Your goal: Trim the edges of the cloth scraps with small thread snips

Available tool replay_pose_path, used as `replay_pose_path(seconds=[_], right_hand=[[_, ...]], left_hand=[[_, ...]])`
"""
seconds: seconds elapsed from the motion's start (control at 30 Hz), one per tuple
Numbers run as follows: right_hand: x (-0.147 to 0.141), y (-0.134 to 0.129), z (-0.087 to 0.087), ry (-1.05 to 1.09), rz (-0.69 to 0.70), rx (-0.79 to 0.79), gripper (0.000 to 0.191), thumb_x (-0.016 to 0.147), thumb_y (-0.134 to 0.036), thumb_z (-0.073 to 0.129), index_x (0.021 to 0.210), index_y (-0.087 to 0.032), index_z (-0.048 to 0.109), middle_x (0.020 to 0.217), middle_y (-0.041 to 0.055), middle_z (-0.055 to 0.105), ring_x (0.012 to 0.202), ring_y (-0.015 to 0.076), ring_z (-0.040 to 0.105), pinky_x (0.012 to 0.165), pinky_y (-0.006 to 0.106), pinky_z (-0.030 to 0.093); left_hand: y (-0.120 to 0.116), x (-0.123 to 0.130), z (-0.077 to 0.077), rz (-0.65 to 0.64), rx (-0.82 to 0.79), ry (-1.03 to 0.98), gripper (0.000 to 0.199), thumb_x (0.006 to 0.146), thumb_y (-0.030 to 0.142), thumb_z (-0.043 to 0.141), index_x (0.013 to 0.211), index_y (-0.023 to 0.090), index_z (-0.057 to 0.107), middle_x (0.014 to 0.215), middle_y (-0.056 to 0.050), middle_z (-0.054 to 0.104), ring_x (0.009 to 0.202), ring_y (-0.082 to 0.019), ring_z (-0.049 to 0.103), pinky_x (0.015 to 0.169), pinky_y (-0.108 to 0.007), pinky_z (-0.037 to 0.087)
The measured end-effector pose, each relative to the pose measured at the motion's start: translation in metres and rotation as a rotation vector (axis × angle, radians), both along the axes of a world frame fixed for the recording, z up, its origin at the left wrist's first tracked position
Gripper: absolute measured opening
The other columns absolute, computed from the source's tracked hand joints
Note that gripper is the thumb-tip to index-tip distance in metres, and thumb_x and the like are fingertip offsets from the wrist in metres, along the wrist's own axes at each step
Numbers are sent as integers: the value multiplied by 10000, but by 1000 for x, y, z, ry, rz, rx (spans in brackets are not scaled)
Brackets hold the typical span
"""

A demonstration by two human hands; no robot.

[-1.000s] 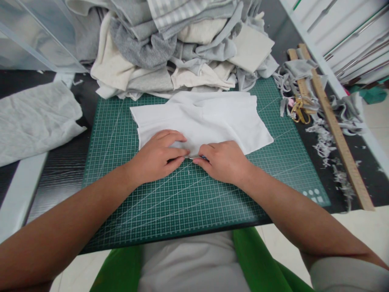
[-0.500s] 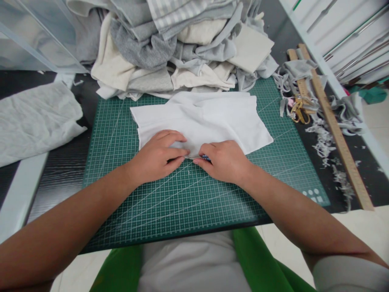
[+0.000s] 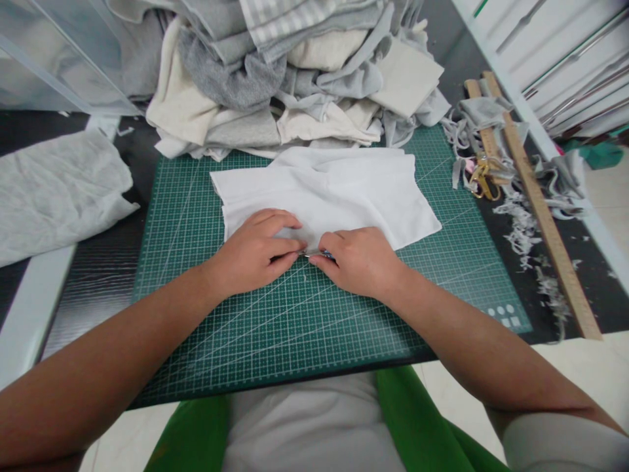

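Observation:
A piece of white cloth (image 3: 344,187) lies folded on the green cutting mat (image 3: 275,347), its near edge between my hands. My left hand (image 3: 258,252) rests on that edge from the left, thumb and index finger pinching it. From the right, my right hand (image 3: 361,262) grips a small blue-handled tool (image 3: 326,254). The tool's thin metal tip points left and meets the cloth edge beside my left fingertips. My fingers hide most of its handle, so its exact kind is unclear.
A heap of grey and cream fabric (image 3: 236,85) stands behind the mat. More pale cloth (image 3: 59,193) lies at left. On the right are wooden rulers (image 3: 545,203), gold-handled scissors (image 3: 484,180) and fabric scraps (image 3: 521,229).
My right hand has shifted slightly left with the tool, and its metal tip now shows more plainly at my left fingertips. My left hand and the cloth stay nearly still.

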State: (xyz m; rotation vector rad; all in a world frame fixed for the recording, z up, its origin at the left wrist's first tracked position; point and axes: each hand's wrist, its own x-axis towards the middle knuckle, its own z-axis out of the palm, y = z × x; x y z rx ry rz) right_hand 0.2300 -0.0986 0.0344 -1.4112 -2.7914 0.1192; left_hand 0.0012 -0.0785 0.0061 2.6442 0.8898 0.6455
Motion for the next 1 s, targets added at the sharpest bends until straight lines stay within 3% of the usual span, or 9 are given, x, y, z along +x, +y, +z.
replay_pose_path(seconds=[0.57,1.0], right_hand=[[-2,-1,1,-42,22,28,337,995,-451,433,960,-189,641,768,36,736,640,195,644,544,318,193],[1,-1,1,17,-20,0,362,981,-480,443,957,-188,657,826,36,750,709,202,676,574,322,280]], left_hand=[[0,-1,1,2,-11,7,210,920,231,572,1005,191,760,1235,-105,618,1201,-274,553,1043,-472,473],[1,-1,1,3,-27,-5,208,915,230,577,1011,197,759,1237,-100,618,1199,-269,555,1049,-470,467]])
